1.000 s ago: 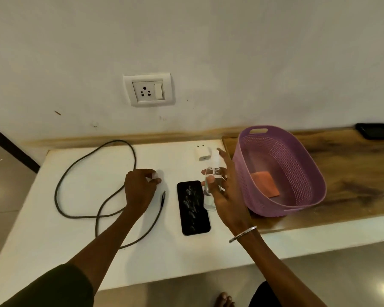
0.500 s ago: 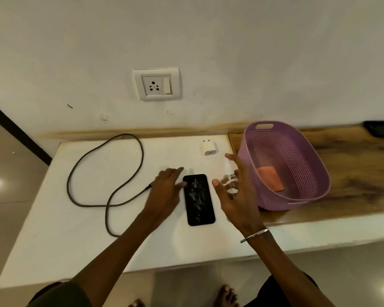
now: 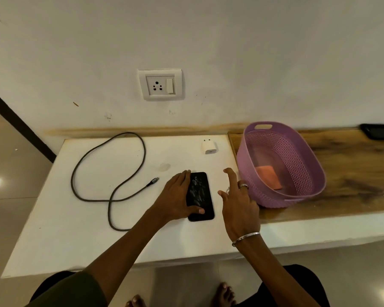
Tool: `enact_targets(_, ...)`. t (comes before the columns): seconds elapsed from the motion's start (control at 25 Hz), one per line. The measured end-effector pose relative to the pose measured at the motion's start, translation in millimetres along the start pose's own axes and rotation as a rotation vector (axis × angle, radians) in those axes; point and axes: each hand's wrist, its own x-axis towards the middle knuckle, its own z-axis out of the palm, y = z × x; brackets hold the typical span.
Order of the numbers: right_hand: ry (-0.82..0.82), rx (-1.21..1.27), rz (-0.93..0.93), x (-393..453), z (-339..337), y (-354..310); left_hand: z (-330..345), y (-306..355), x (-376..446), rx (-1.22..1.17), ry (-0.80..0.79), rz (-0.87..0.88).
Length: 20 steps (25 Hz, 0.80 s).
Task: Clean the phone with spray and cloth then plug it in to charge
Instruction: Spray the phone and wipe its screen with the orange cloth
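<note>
The black phone [image 3: 201, 193] lies face up on the white table [image 3: 87, 229], its screen wet with spray streaks. My left hand [image 3: 176, 199] grips it along the left edge, with the thumb across the lower screen. My right hand [image 3: 239, 204] hovers just right of the phone with its fingers spread and nothing in them. The clear spray bottle is almost wholly hidden behind that hand. The orange cloth [image 3: 268, 176] lies inside the purple basket [image 3: 263, 126]. A dark charging cable [image 3: 111, 173] loops on the left. The white adapter [image 3: 209, 146] lies near the wall, below the socket [image 3: 161, 85].
The basket stands on a wooden counter [image 3: 353, 173] that adjoins the table on the right. A dark flat object [image 3: 377, 131] lies at the counter's far right end. The cable's plug tip [image 3: 153, 180] points toward my left hand.
My left hand moved right from the cable end and took hold of the phone. My right hand let go of the spray bottle and spread its fingers.
</note>
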Motion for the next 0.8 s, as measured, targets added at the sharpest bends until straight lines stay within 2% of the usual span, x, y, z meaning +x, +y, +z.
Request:
enact_targets(0.24,0.006,0.053,0.086,2,-14,-10,8,13,-5,-0.063,0.091,-0.014)
enact_targets(0.48,-0.061,0.046,0.077,-32,-27,2,1,16,-17,-0.171,0.19,0.011)
enact_targets(0.64,-0.161,0.19,0.149,-49,-28,3,2,18,-25,-0.198,0.188,0.021)
enact_targets(0.8,-0.189,0.188,0.164,-54,-29,5,5,16,-27,-0.187,0.173,0.01)
